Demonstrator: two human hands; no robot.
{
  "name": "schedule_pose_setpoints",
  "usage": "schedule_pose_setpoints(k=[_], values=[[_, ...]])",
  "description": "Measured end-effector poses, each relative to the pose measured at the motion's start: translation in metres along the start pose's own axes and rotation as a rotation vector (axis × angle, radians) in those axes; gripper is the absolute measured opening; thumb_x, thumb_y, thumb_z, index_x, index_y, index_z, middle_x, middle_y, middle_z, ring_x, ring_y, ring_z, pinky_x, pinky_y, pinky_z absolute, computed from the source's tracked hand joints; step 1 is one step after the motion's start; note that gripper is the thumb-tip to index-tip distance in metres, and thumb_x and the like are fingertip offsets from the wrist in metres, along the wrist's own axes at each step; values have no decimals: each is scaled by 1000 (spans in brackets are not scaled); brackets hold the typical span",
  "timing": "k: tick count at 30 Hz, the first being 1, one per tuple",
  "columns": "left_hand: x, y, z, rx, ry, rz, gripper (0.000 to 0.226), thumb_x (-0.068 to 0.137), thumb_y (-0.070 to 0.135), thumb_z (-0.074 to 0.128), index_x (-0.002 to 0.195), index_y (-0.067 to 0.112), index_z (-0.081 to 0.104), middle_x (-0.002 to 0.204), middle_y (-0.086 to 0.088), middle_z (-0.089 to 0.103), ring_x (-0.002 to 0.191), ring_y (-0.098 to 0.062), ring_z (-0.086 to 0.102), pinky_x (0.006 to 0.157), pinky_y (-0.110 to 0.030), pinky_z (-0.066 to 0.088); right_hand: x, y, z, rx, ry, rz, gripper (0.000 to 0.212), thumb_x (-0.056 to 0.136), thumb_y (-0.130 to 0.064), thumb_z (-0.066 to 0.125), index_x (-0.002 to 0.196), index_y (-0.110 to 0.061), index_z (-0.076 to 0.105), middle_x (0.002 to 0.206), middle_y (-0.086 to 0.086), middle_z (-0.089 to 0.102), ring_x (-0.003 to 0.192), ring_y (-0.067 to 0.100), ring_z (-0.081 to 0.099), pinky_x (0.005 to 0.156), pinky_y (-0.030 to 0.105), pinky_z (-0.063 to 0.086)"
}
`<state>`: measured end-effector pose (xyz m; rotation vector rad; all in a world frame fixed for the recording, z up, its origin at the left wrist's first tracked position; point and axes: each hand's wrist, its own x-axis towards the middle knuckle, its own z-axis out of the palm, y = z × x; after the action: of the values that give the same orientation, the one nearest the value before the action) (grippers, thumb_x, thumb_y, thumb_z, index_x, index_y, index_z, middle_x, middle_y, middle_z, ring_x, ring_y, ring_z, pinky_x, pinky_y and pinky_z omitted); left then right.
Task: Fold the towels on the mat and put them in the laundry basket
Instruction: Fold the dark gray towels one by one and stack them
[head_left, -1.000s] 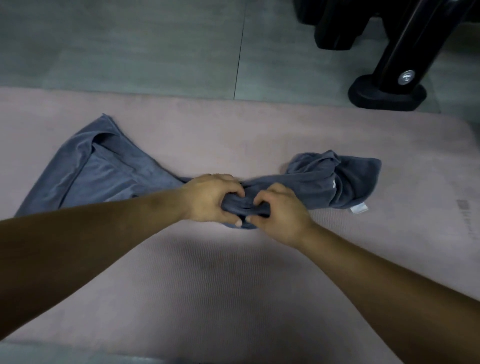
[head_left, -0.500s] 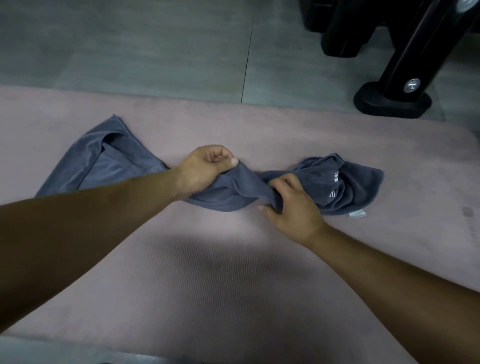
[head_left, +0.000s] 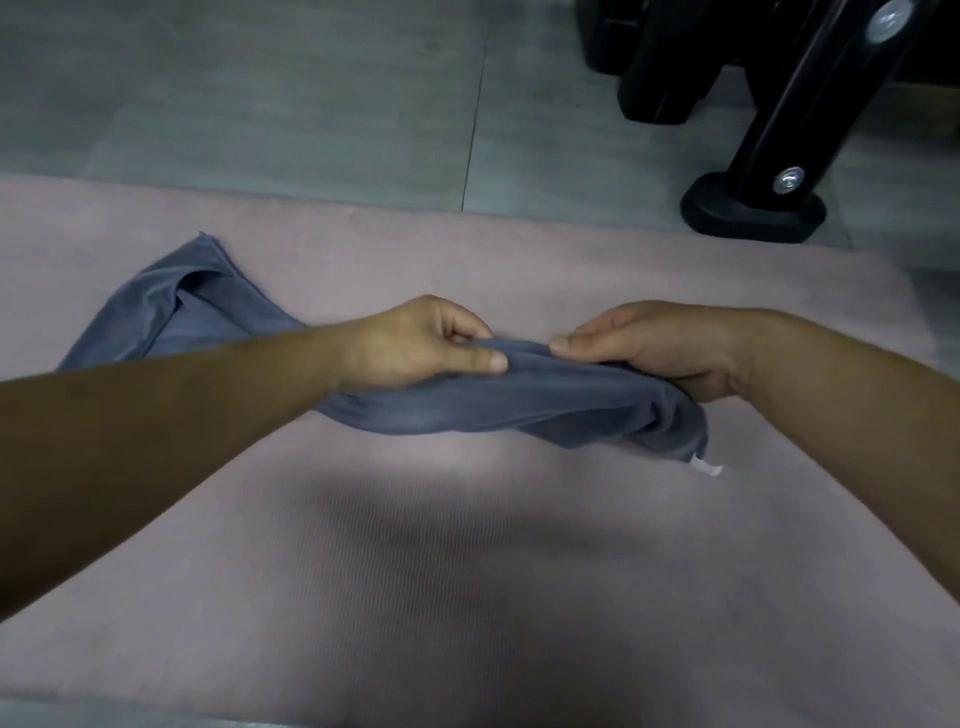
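A blue-grey towel (head_left: 467, 405) lies bunched across the pink mat (head_left: 415, 571). My left hand (head_left: 421, 343) pinches its upper edge near the middle, thumb on top. My right hand (head_left: 660, 343) grips the same edge a little to the right, with the towel's right end bunched under its palm. A white tag (head_left: 707, 467) hangs from the right end. The left end of the towel (head_left: 171, 306) lies spread on the mat behind my left forearm. No laundry basket is in view.
Grey tiled floor (head_left: 285, 93) runs beyond the mat's far edge. A black metal stand with a round foot (head_left: 753, 213) rises at the upper right, close to the mat's far right corner.
Both hands have moved apart along the towel's edge. The right hand has gone right and gathered the right end, which is now lifted off the mat. The camera has moved closer.
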<state>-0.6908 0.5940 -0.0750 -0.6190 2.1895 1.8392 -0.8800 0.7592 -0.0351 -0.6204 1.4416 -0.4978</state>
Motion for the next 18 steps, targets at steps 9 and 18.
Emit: schedule_pose_setpoints(k=[9,18], values=[[72,5,-15,216,375,-82,31,94,35,68,81,7,72,75,-1,66,67,-11,56,66,-24,46,-36,46,-67,-437,170,142,21,81,-34,80,88,-15,75,82,-2,74,75,10,68,64,22,51],[127,-17,24,439,527,-132,28,97,34,62,74,18,64,79,-5,63,75,-21,53,68,-28,39,-102,104,-126,-363,215,197,23,85,-33,76,81,-11,72,76,0,71,73,13,64,68,26,48]])
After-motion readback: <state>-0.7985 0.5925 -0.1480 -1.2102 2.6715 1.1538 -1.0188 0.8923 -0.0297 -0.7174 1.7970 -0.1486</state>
